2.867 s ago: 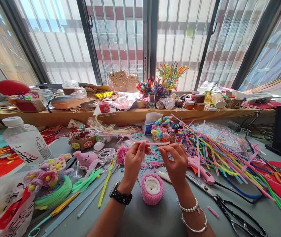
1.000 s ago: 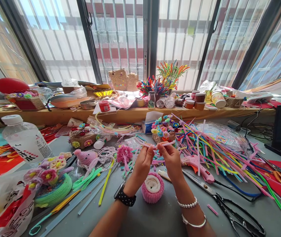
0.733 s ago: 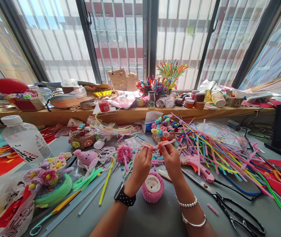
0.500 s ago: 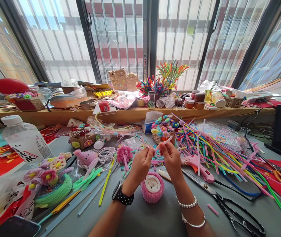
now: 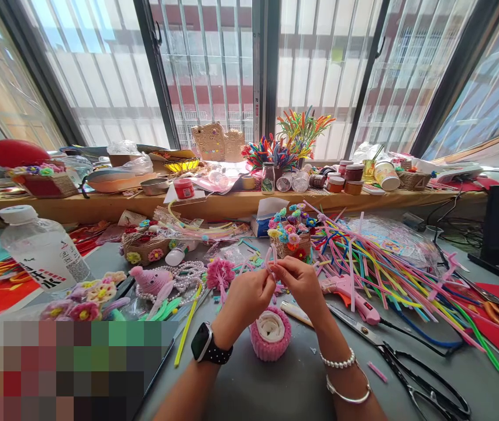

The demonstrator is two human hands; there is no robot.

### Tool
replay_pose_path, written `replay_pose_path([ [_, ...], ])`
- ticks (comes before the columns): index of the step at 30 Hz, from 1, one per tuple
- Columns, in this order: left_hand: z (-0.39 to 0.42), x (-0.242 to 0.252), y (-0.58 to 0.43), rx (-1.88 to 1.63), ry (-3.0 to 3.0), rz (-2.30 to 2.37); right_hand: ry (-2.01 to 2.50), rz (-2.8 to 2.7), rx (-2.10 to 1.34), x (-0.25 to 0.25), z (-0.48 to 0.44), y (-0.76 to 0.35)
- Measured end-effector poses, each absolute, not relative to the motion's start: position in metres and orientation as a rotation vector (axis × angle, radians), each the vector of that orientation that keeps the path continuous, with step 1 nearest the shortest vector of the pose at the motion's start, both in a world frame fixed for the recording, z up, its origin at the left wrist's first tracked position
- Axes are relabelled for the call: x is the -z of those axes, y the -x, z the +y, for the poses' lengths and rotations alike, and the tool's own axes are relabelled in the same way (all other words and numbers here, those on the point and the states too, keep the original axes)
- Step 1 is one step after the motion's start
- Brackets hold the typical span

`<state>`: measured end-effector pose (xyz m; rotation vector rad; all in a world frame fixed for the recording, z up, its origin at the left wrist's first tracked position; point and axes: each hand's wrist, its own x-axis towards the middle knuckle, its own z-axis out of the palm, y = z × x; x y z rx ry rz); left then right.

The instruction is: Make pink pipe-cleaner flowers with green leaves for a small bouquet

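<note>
Both of my hands meet above the grey table, pinching a pale pink pipe cleaner point(image 5: 271, 254) whose bent piece sticks up between them. My left hand point(image 5: 248, 299) grips it from the left with curled fingers. From the other side, the thumb and fingertips of my right hand point(image 5: 300, 285) close on it. Below them stands a small round pink pot point(image 5: 271, 349) with a white roll inside. A pink fluffy flower point(image 5: 220, 273) lies left of my left hand. Beside my right hand is a pink glue gun point(image 5: 365, 307). Part of the pipe cleaner is hidden by the fingers.
Large black scissors point(image 5: 387, 351) lie at the right. Behind them spreads a heap of coloured pipe cleaners point(image 5: 389, 263). A flower basket point(image 5: 295, 242) stands beyond my hands, a water bottle point(image 5: 42, 248) at the left. The lower left corner is blurred into blocks.
My hands have come closer together, the right one moving left toward the other. The pipe cleaner's ends, spread to both sides before, now point up between the fingers.
</note>
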<state>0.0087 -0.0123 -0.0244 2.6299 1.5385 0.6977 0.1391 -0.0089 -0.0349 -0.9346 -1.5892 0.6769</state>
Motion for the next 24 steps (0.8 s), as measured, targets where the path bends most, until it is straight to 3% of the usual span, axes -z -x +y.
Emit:
replay_pose_path([
  [9, -0.0155, 0.0251, -0.0094, -0.571, -2.764, 1.546, 0.915, -1.451, -0.928, 0.0385, -0.0061, -0.1366],
  [24, -0.0137, 0.0307, -0.0155, -0.949, -2.787, 1.628, 0.793, -0.93, -1.132, 0.0385, -0.0028, -0.1354],
])
